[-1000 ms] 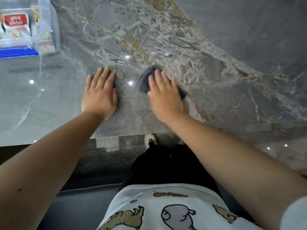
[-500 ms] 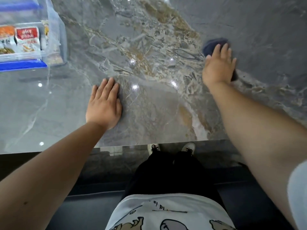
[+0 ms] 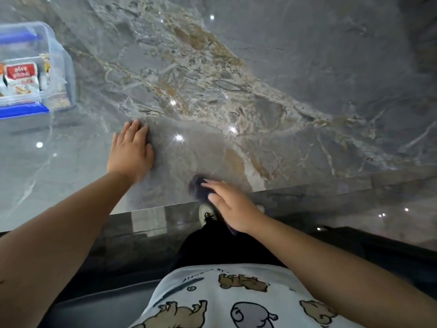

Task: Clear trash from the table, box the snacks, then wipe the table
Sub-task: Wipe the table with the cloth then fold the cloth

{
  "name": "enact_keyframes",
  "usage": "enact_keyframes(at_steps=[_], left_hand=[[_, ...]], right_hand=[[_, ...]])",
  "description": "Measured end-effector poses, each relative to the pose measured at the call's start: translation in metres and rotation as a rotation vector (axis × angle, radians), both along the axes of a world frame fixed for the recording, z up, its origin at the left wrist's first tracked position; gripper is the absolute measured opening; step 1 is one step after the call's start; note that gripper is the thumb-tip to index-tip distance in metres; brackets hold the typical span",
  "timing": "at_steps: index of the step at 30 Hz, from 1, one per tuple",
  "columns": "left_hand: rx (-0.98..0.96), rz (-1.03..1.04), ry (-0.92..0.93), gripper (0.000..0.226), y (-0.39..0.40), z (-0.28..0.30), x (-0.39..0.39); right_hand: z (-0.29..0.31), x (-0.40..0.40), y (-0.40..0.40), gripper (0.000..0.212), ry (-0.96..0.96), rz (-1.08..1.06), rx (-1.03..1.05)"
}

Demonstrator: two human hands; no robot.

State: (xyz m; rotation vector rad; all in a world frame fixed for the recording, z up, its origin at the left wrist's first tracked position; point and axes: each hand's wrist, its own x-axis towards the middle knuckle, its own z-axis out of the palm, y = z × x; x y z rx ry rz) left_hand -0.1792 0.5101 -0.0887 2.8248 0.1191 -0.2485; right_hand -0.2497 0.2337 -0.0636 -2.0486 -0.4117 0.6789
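A dark blue-grey cloth [image 3: 197,185] lies at the near edge of the grey marble table [image 3: 283,79], and part of it hangs past the edge. My right hand [image 3: 230,205] rests on top of the cloth, fingers extended, covering most of it. My left hand [image 3: 131,152] lies flat on the tabletop to the left, fingers together, holding nothing. A clear plastic box [image 3: 59,67] with blue trim stands at the far left of the table, with snack packets [image 3: 21,78] visible inside it.
The table's near edge [image 3: 151,207] runs just in front of my body. Below it I see a glossy floor, my dark trousers and a white shoe [image 3: 204,213].
My right hand has swept the cloth from the far right of the table back to the near edge in front of me. My left hand has stayed planted on the table.
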Motion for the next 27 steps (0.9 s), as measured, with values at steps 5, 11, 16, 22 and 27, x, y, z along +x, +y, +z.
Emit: enact_keyframes(at_steps=[5,11,16,22,27], left_hand=[[-0.447,-0.070,0.065,0.045,-0.075,0.063,0.018],[-0.930,-0.400,0.412,0.064,-0.175,0.137,0.047],[-0.680,-0.660,0.438,0.052,-0.226,0.164,0.065],[-0.573,-0.776,0.388,0.014,-0.281,0.172,0.075],[-0.565,-0.692,0.439,0.020,-0.325,0.154,0.088]], right_hand=[[0.049,0.030,-0.056,0.035,0.900,-0.732,0.623],[0.100,0.053,-0.116,0.038,0.730,-0.485,0.583],[0.122,0.058,-0.158,0.037,0.667,-0.408,0.509],[0.127,0.066,-0.230,0.026,0.474,-0.287,0.231],[0.117,0.089,-0.302,0.009,0.207,-0.180,-0.147]])
